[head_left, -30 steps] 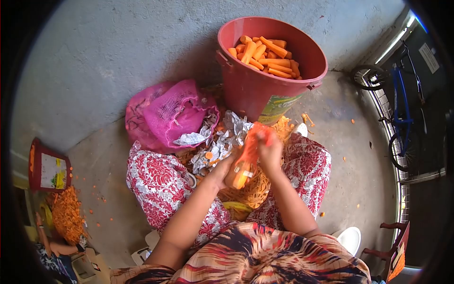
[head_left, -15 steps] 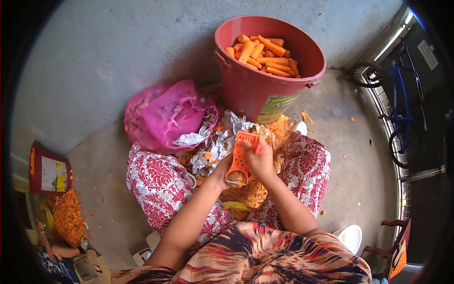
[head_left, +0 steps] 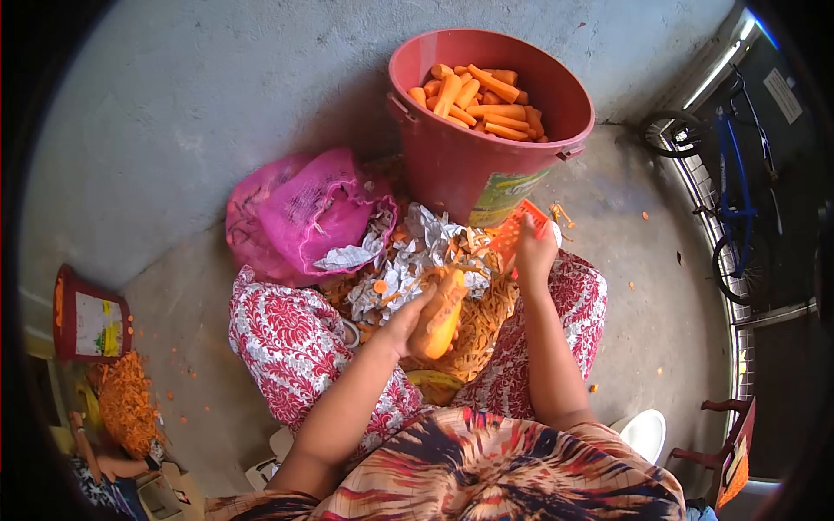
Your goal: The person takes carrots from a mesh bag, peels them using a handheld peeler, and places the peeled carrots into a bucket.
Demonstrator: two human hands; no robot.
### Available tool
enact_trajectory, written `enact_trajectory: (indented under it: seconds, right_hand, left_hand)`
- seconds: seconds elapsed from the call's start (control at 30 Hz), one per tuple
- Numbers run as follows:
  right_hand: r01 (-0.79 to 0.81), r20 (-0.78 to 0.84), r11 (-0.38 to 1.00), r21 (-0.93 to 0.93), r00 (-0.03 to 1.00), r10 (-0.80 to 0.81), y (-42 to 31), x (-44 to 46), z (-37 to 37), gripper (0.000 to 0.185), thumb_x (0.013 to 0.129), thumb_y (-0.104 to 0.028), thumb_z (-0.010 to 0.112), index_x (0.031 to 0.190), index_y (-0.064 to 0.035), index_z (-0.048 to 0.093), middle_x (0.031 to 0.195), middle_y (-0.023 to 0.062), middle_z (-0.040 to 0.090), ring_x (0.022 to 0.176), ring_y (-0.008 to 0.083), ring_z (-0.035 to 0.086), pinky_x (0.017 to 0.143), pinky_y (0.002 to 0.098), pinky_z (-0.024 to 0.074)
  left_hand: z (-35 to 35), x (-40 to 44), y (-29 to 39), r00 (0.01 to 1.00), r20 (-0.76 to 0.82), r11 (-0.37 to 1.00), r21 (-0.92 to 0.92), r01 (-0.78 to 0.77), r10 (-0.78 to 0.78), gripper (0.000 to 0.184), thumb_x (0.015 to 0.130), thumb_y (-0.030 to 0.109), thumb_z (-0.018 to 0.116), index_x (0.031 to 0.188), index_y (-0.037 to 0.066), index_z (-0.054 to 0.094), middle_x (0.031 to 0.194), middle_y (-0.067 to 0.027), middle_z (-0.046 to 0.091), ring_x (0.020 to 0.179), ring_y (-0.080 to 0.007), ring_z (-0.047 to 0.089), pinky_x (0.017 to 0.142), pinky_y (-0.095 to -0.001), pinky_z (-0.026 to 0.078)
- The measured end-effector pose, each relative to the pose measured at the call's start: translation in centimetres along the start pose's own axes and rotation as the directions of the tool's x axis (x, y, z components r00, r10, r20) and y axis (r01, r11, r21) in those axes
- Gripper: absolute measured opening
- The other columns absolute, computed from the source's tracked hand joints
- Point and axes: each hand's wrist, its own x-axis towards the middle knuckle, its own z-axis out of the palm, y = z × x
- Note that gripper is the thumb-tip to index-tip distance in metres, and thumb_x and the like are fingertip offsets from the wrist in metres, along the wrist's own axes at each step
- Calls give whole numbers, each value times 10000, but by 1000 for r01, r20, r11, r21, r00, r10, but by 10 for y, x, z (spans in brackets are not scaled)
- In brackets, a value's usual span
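Observation:
My left hand [head_left: 404,325] is closed around a thick carrot [head_left: 443,314], held tilted above my lap; part of its surface is smooth and bright, part darker. Off to the right, near the bucket's foot, my right hand [head_left: 536,253] grips an orange plastic peeler [head_left: 516,229] with a holed face. The peeler is apart from the carrot. Below both hands lies a heap of carrot peelings [head_left: 476,334] between my legs, beside crumpled silvery paper [head_left: 426,239].
A tall red bucket [head_left: 439,165] holding peeled carrots [head_left: 486,108] stands against the wall. Left of it sits a pink mesh bag [head_left: 295,204]. At far left are a smaller red bucket [head_left: 65,317], an orange shredded heap [head_left: 126,404] and another person's arm [head_left: 87,447]. A bicycle [head_left: 734,200] is at right.
My right hand has moved away to the upper right with the peeler, off the carrot. The carrot in my left hand now shows almost whole.

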Motion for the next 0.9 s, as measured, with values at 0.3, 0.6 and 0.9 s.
enact_trajectory:
  seconds: [0.3, 0.6, 0.9]
  right_hand:
    - [15, 504, 1000, 1, 863, -13, -62, -87, 21, 222, 781, -165, 567, 697, -8, 433, 588, 158, 528, 504, 254, 526, 477, 336, 406]
    - [95, 202, 977, -192, 978, -55, -12, -32, 14, 117, 773, -91, 541, 849, -4, 526, 625, 153, 555, 577, 270, 564, 533, 335, 434]
    - [-147, 286, 966, 211, 955, 82, -44, -34, -2, 127, 817, -103, 505, 912, -21, 526, 626, -5, 520, 531, 49, 450, 460, 200, 374]
  left_hand:
    - [12, 8, 6, 970, -145, 970, -122, -211, 193, 288, 880, 273, 371, 1044, 61, 476, 915, -77, 576, 780, -156, 583, 632, -277, 501]
    - [4, 1, -11, 996, -59, 980, 184, 71, -61, 423, 860, 396, 339, 1036, 29, 453, 847, -138, 566, 679, -256, 582, 531, -378, 498]
    - [0, 5, 3, 999, -31, 998, -50, -28, 26, 405, 848, 400, 370, 1015, 48, 481, 842, -130, 573, 714, -267, 587, 608, -409, 502]
